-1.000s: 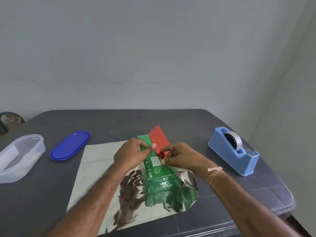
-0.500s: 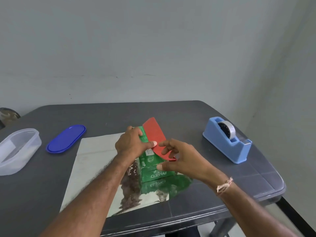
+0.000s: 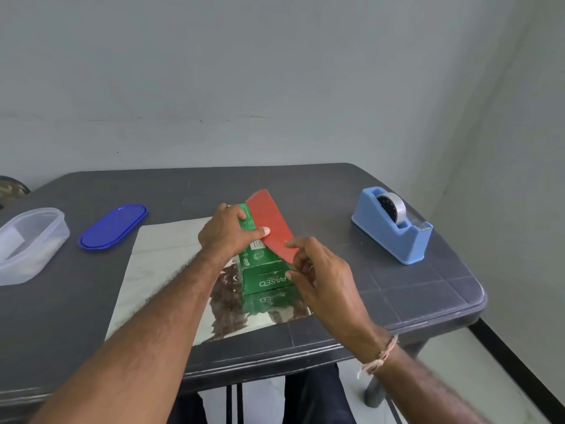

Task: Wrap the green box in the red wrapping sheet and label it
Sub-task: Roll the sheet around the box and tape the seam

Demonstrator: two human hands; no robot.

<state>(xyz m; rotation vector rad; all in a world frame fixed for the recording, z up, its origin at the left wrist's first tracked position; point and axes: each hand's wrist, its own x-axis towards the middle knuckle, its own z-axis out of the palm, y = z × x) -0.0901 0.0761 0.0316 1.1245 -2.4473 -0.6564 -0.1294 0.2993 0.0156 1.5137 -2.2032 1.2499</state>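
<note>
Head view. A dark grey table is set against a plain grey wall.

The red wrapping sheet is spread silver side up over the middle of the table. The green box lies on the sheet's right part with its printed end toward the camera. One flap of the sheet is raised from the right and laid red side up over the box top.

The left hand is curled over the far top of the box, and its thumb is pressed on the flap's edge. The right hand is at the flap's near corner with its fingers loosely curled. The forefinger is laid on the red surface and the thumb is held just below it. A pinch on the corner is inferred, since the contact is covered by the fingers.

Step in hand, as judged: the first flap is being drawn across the box and flattened. No tape is seen on it and the ends are unfolded, so the wrap is at an early stage.

Next move, as judged: the flap is to be held taut by one hand while the other is freed for tape. A blue tape dispenser is noted well to the right.

A blue lid and a clear container are noted at the left; the container is cut by the frame edge. No label can be made out. The box's far end and right side are hidden.
</note>
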